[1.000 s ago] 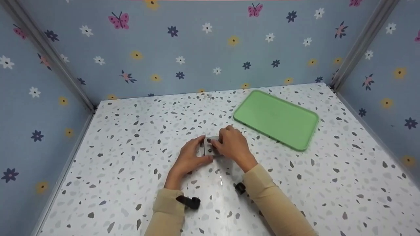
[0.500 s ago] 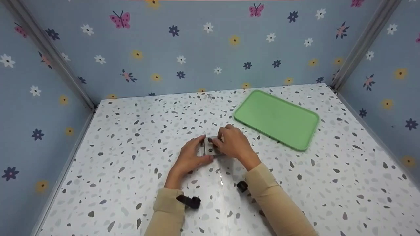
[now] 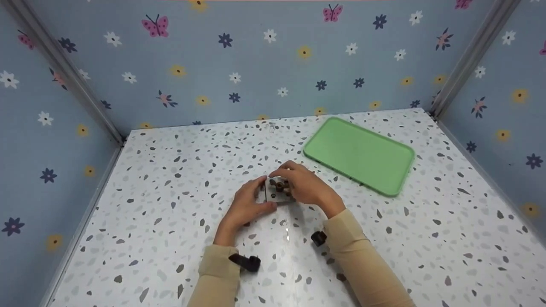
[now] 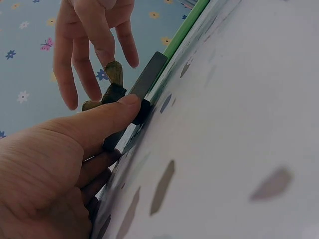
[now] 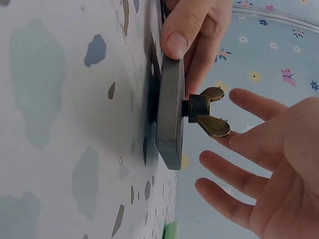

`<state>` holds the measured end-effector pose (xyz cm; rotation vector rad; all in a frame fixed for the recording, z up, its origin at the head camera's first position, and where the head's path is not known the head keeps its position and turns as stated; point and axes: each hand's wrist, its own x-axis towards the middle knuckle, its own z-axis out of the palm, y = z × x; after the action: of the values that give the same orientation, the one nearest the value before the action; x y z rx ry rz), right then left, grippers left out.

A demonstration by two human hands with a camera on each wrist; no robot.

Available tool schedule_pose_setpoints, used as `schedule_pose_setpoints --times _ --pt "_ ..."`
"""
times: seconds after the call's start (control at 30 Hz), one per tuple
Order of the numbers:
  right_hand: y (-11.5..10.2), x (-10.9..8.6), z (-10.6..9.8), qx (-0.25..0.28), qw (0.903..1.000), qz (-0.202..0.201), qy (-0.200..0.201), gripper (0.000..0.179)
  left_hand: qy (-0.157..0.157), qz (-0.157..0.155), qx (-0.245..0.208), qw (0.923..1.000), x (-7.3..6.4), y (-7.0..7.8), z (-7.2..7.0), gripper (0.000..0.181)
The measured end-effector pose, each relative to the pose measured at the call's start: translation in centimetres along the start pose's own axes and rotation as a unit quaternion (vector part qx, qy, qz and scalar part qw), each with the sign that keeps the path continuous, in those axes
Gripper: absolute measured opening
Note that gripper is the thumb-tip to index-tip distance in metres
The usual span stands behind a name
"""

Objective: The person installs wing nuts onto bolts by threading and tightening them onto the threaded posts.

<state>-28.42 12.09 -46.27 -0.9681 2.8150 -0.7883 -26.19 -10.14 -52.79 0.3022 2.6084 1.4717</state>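
Observation:
A grey metal plate lies flat, close over the speckled tabletop. My left hand grips its left end, thumb on the near edge and fingers on the far one. A brass-coloured wing nut sits on a dark threaded bolt that stands up from the plate; a short length of thread shows below the nut. Beside the plate, my right hand has its fingers spread around the wing nut, and one fingertip is right at a wing in the right wrist view. A small hole shows in the plate near the left hand.
Behind and to the right lies a green tray on the speckled table. Blue flowered panels stand at the back and both sides. Dark wrist cameras stick out from both sleeves.
The right hand's fingers, earlier curled on the wing nut, have spread apart and uncovered it. That hand has shifted slightly right. The left hand and plate have stayed in place.

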Motion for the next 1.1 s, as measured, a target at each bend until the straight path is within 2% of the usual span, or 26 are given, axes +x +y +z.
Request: schedule_pose_setpoints --times 0.23,0.5,1.1 --pt "-0.12 -0.09 0.06 0.002 0.9998 -0.018 0.001 0.067 0.001 0.006 -0.003 1.0000 0.05 0.02 0.01 0.094" --pt "-0.24 -0.19 0.23 -0.003 0.9999 -0.007 -0.011 0.069 0.003 0.012 -0.008 0.9999 0.07 -0.10 0.00 0.094" --pt "-0.17 -0.06 0.23 -0.009 0.9999 -0.008 -0.001 0.063 0.002 0.012 -0.003 0.9999 0.17 -0.13 -0.03 0.094"
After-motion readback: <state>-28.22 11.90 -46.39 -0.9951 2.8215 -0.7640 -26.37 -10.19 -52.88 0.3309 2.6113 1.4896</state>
